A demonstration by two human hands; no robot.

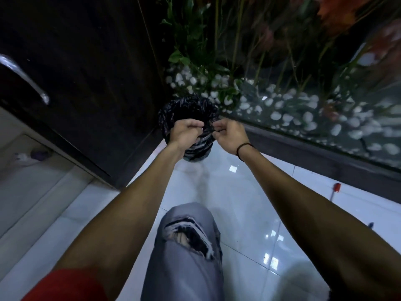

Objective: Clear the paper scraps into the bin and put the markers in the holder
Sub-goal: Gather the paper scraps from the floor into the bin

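Observation:
A small bin (191,109) lined with a black plastic bag stands on the white floor in the corner. Both hands hover over its near rim. My left hand (185,132) has its fingers curled and appears to pinch the bag's edge. My right hand (227,133) is curled the same way just to the right, pinching the bag edge too. No paper scraps show in either hand. A red-capped marker (336,190) lies on the floor at the right, and a blue marker tip (370,225) peeks out beside my right forearm.
A dark wooden door (76,83) with a metal handle (23,77) stands at the left. A glass-fronted planter (303,118) with white pebbles and plants runs along the right. My knee in torn grey jeans (188,235) is below the hands. Glossy white tiles (249,192) cover the floor.

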